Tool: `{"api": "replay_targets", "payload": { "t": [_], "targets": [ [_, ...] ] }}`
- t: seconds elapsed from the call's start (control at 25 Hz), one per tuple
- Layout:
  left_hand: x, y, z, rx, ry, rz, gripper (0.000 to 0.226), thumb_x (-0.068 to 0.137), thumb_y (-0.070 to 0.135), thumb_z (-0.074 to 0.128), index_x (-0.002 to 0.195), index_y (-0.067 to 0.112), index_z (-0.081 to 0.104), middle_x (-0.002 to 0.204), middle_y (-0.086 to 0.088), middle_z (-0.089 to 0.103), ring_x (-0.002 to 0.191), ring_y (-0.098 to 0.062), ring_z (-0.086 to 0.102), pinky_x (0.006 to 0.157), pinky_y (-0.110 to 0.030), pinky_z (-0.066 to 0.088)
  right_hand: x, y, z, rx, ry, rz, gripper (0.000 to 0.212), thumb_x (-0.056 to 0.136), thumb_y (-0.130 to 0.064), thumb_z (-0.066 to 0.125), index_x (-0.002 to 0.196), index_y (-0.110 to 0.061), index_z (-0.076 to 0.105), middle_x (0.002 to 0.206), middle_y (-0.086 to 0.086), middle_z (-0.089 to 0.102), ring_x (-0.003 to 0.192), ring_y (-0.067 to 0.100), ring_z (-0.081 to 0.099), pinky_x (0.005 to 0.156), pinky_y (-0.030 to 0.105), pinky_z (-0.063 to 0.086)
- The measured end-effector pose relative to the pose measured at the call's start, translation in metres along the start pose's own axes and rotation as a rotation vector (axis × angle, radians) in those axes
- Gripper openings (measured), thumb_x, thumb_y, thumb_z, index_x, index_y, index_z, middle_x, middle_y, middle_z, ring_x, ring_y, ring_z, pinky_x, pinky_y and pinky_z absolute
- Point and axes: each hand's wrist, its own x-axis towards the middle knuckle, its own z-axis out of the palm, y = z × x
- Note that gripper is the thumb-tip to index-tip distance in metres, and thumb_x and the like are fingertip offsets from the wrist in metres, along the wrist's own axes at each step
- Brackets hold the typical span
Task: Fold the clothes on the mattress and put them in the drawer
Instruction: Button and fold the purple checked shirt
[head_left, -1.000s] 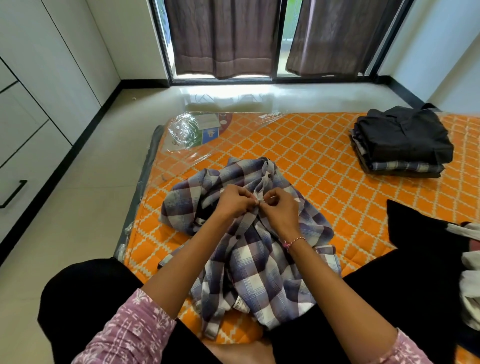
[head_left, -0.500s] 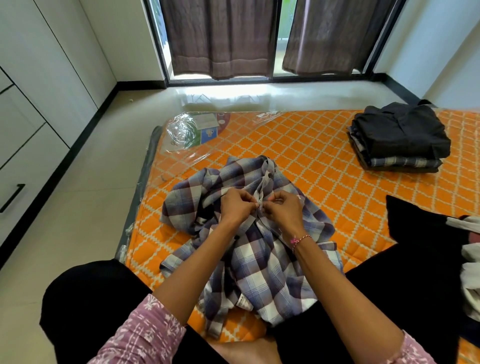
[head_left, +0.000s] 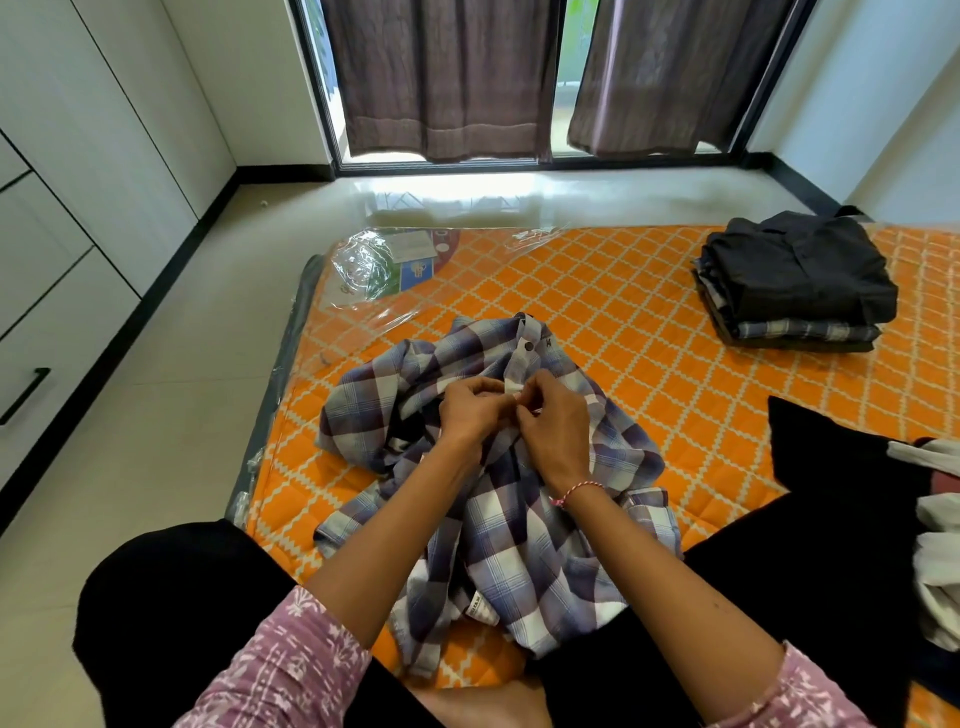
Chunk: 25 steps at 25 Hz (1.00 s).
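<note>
Plaid shirt (head_left: 519, 499) placket pinched between both curled hands (head_left: 511, 415)

Pink sleeves (head_left: 291, 670) with a white printed pattern, pushed up the forearms; black trousers (head_left: 171, 613); a thin pink-and-white thread bracelet (head_left: 576, 492) on the right wrist.
</note>
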Motion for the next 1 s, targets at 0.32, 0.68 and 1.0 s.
{"api": "replay_targets", "payload": {
  "t": [0.32, 0.68, 1.0],
  "targets": [
    [0.006, 0.007, -0.005, -0.123, -0.083, 0.032, 0.012, 0.086, -0.004, 0.061, 0.098, -0.003, 0.066, 0.071, -0.004, 0.066, 0.059, -0.010, 0.062, 0.055, -0.018, 0.052, 0.030, -0.011, -0.017, 0.274, -0.034, 0.339, 0.039, 0.069, 0.012, 0.064, 0.057, -0.014, 0.038, 0.067, 0.014, 0.057, 0.072, 0.028, 0.064, 0.064, 0.039, 0.052],
    [0.012, 0.018, -0.027, 0.499, -0.200, 0.299, 0.023, 0.081, 0.007, 0.071, 0.100, 0.009, 0.057, 0.083, -0.009, 0.060, 0.074, -0.018, 0.058, 0.062, -0.027, 0.051, 0.059, -0.016, -0.028, 0.750, -0.211, 0.681, 0.046, 0.079, 0.014, 0.064, 0.060, -0.015, 0.035, 0.049, 0.003, 0.058, 0.046, 0.007, 0.065, 0.038, 0.017, 0.048],
    [-0.005, -0.022, -0.026, 1.306, 0.231, 0.912, 0.036, 0.081, 0.012, 0.067, 0.116, 0.010, 0.060, 0.100, -0.011, 0.062, 0.082, -0.029, 0.061, 0.062, -0.035, 0.047, 0.086, -0.015, -0.010, 0.625, -0.098, 0.599, 0.044, 0.081, 0.013, 0.064, 0.058, -0.012, 0.035, 0.066, 0.010, 0.041, 0.070, 0.026, 0.052, 0.055, 0.027, 0.051]
  ]
}}
